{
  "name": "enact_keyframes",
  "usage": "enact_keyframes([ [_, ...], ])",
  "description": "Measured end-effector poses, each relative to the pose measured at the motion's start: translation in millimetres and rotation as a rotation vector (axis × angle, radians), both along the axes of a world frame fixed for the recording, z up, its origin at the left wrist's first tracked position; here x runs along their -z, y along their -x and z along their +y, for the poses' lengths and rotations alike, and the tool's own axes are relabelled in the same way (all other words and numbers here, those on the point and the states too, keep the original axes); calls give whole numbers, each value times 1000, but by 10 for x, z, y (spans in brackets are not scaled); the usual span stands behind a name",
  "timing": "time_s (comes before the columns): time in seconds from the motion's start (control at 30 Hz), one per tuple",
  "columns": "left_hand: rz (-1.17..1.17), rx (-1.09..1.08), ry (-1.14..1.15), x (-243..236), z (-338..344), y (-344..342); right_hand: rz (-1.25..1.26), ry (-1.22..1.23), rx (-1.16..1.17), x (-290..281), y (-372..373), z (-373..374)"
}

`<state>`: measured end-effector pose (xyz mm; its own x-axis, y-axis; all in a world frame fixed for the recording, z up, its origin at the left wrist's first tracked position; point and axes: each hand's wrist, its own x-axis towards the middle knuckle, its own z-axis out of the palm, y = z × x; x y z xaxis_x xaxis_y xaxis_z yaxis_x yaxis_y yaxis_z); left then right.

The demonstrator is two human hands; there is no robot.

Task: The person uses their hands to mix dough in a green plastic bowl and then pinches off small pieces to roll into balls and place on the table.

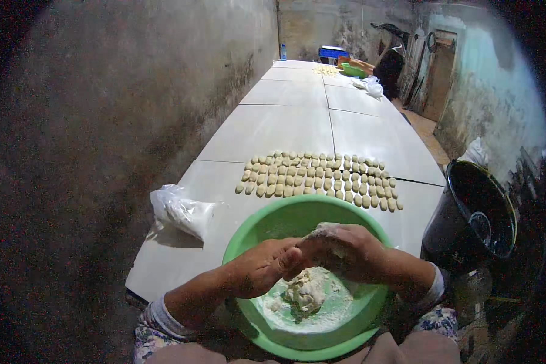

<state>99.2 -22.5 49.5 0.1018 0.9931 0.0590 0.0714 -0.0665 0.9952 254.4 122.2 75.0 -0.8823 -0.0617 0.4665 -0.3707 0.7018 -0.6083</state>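
Observation:
My left hand [262,265] and my right hand [344,247] are pressed together above a green basin [309,346]. The right hand curls over the left fingers, and white flour coats its knuckles. Whatever sits between the palms is hidden. Beneath them, a rough lump of dough [307,293] lies in the basin amid loose flour. Just beyond the basin's far rim, many small oval dough pieces [312,176] are laid out in close rows on the white tabletop.
A clear plastic bag of white powder [185,212] rests on the table [279,130] at left, near the grey wall. A black bucket [467,212] stands at the right edge. Farther off are another green basin [353,71], a white bag [370,87], a bottle [284,52] and a dark-clad person [391,70].

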Motion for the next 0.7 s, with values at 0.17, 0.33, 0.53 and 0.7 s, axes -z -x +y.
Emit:
enact_keyframes([
  [0.17, 68, 56, 7, 55, -36, 110, -67, -119, -100, -65, 27, -38],
  [0.33, 169, 161, -34, 48, -23, 139, -169, 113, -149, 14, -2, -32],
  [0.53, 517, -211, -60, 5, -17, 57, 54, -230, -27, 49, 66, 36],
  [0.7, 672, -234, -151, -18, -84, -87, -222, 83, -7, 130, 44, 15],
])
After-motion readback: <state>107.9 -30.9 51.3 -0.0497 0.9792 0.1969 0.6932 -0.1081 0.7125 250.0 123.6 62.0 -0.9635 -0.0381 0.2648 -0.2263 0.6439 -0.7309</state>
